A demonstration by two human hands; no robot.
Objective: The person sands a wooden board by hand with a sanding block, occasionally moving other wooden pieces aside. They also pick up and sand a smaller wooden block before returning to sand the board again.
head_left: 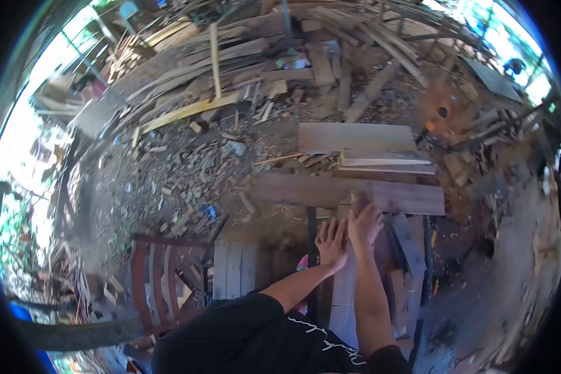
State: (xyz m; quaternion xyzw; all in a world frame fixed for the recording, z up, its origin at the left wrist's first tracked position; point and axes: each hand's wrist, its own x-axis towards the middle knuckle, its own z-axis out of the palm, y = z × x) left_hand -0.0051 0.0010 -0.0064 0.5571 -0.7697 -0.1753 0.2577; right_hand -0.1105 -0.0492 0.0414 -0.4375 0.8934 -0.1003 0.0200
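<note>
In the head view my right hand is closed around a small brown block-like object, its exact kind blurred and partly covered by the fingers. Just left of it, my left hand rests with fingers spread at the edge of a long pale board. That board runs from under my hands back toward my body. Beyond the fingertips a wide reddish-brown plank lies crosswise.
More planks are stacked past the crosswise one. A dark red slatted frame and a pale slatted panel stand to the left. Wood scraps litter the ground, with long timbers piled at the back.
</note>
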